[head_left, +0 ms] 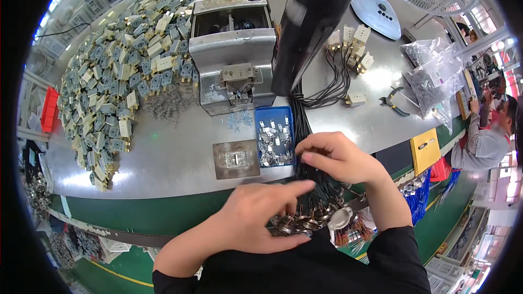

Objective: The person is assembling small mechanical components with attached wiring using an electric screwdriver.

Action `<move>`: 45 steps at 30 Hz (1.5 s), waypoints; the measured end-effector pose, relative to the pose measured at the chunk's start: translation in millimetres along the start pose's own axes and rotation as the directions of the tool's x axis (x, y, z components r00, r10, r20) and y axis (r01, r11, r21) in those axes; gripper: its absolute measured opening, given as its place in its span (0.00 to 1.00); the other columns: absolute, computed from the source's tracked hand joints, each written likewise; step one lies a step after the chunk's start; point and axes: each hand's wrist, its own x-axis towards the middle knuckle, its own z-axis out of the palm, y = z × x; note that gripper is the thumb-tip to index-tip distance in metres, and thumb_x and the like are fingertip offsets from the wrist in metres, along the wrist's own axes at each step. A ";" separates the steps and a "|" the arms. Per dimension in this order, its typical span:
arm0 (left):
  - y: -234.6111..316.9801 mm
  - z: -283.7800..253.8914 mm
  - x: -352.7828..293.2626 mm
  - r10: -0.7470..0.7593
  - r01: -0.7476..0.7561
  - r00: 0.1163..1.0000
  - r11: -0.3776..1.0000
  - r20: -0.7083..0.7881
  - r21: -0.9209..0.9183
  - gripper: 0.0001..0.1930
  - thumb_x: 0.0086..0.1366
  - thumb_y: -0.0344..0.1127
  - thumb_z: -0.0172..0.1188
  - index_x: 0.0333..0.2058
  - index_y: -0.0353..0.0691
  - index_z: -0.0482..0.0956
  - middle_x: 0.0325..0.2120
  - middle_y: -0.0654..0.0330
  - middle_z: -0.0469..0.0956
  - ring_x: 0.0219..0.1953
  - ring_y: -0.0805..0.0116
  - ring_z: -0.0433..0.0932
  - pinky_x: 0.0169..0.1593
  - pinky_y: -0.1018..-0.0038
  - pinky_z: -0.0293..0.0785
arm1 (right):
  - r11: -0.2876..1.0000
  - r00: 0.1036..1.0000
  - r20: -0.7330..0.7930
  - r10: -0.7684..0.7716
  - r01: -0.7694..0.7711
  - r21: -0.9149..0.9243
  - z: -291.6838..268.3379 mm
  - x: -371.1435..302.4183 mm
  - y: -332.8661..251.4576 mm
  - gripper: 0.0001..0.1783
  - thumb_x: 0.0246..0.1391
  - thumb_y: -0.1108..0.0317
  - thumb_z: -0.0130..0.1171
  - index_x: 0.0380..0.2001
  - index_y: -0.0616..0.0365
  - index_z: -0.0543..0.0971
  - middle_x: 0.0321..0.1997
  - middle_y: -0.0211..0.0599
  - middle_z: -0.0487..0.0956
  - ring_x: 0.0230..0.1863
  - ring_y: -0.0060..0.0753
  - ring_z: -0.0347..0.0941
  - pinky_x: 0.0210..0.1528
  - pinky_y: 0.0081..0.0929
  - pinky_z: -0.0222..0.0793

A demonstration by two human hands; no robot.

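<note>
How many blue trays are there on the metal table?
1: the blue tray sits between the square metal plate and the right hand; another could be hidden behind the machine.

There is one blue tray and one fan.

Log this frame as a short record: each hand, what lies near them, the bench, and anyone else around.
Left hand: above the bench's near edge, thumb and index finger apart
Right hand: beside the tray, over black cables; grip unclear
Near hands: blue tray of small metal pieces
Bench left: large pile of grey and cream parts
Bench middle: metal machine
Bench right: pliers, white fan
Others: one person, far right
</note>
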 end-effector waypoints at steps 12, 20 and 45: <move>26.7 30.3 25.6 0.037 -0.060 0.995 0.958 0.088 0.281 0.27 0.60 0.48 0.75 0.49 0.36 0.80 0.30 0.57 0.82 0.31 0.57 0.83 0.35 0.66 0.80 | 0.913 0.951 0.111 -0.289 0.308 -0.267 7.5 -6.3 -24.1 0.10 0.51 0.74 0.71 0.38 0.63 0.83 0.33 0.37 0.84 0.34 0.36 0.81 0.40 0.31 0.77; 28.6 34.0 25.8 0.210 -0.175 0.950 0.971 -0.229 0.162 0.30 0.61 0.45 0.74 0.54 0.30 0.77 0.36 0.54 0.81 0.36 0.60 0.83 0.40 0.68 0.80 | 0.809 0.711 -0.399 -0.579 0.565 -0.165 -27.4 4.0 -4.7 0.36 0.71 0.38 0.51 0.30 0.65 0.82 0.29 0.43 0.81 0.28 0.34 0.73 0.30 0.28 0.68; -27.2 -68.1 -61.4 -0.622 0.230 0.766 0.504 -0.165 -0.832 0.12 0.64 0.31 0.70 0.32 0.34 0.73 0.24 0.56 0.79 0.20 0.73 0.74 0.23 0.77 0.70 | 0.799 0.775 0.460 -0.433 0.566 -0.202 65.3 74.5 -44.6 0.10 0.67 0.62 0.61 0.44 0.57 0.80 0.32 0.46 0.84 0.36 0.55 0.83 0.36 0.46 0.78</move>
